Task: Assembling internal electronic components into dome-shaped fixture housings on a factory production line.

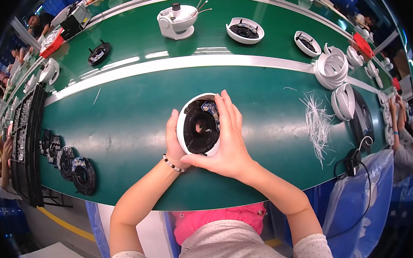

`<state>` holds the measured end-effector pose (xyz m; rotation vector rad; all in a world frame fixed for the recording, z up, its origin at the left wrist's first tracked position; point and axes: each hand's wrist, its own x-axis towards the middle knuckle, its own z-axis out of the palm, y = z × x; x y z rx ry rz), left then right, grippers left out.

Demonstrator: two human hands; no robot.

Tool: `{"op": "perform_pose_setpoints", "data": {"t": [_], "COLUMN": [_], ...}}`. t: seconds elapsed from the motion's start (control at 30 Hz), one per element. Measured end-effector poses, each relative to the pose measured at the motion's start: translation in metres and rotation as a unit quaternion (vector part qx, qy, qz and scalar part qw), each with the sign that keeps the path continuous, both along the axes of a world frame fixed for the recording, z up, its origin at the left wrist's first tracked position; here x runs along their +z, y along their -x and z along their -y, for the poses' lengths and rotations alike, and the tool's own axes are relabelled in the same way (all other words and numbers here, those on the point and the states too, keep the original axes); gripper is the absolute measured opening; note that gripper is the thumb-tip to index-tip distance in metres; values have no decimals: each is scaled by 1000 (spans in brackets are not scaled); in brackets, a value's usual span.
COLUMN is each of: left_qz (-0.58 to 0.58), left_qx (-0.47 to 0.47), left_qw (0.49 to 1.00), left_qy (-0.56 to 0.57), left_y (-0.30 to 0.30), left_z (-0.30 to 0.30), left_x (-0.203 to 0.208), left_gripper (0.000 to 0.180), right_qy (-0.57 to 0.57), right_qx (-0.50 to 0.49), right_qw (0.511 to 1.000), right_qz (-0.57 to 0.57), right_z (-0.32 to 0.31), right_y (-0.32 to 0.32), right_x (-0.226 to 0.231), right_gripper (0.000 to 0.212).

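A white round housing [180, 130] with a glossy black disc [202, 142] inside is held above the near middle of the green table. Part of a blue circuit board [208, 108] shows at the disc's upper right. My left hand [173, 143] wraps the left side of the housing, a beaded bracelet on its wrist. Around the right side curves my right hand [228, 144], its fingers up along the rim and its thumb across the bottom. The underside of the housing is hidden.
Several black discs with circuit boards [82, 176] lie at the left beside a black rack [26, 140]. At right are a pile of white strips [318, 127], stacked white rings [331, 68] and a cabled black device [352, 162]. Beyond a metal rail stands a white camera-like body [177, 22].
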<state>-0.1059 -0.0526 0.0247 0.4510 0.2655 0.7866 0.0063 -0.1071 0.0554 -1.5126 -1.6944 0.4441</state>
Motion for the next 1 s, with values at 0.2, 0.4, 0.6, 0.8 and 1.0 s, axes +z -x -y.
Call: {"op": "perform_pose_setpoints", "data": {"t": [0.2, 0.4, 0.6, 0.8, 1.0], "left_qz": [1, 51, 80, 50, 87], "left_qx": [-15, -39, -27, -47, -21], "left_qw": [1000, 998, 996, 998, 996], "left_qy": [-26, -19, -31, -5, -29], "left_y": [2, 6, 9, 16, 7], "left_z": [1, -2, -1, -5, -20], "left_x": [1, -6, -4, 2, -1], "left_gripper": [82, 79, 61, 58, 56], "right_qy": [-20, -9, -37, -52, -167], "right_qx": [-10, -6, -10, 8, 16], "right_qw": [997, 996, 993, 995, 982], "right_qz": [76, 88, 110, 90, 86], "right_z": [-7, -10, -7, -12, -15], "right_y": [-3, -2, 5, 8, -8], "right_x": [2, 0, 0, -5, -5], "right_gripper": [118, 117, 118, 116, 108]}}
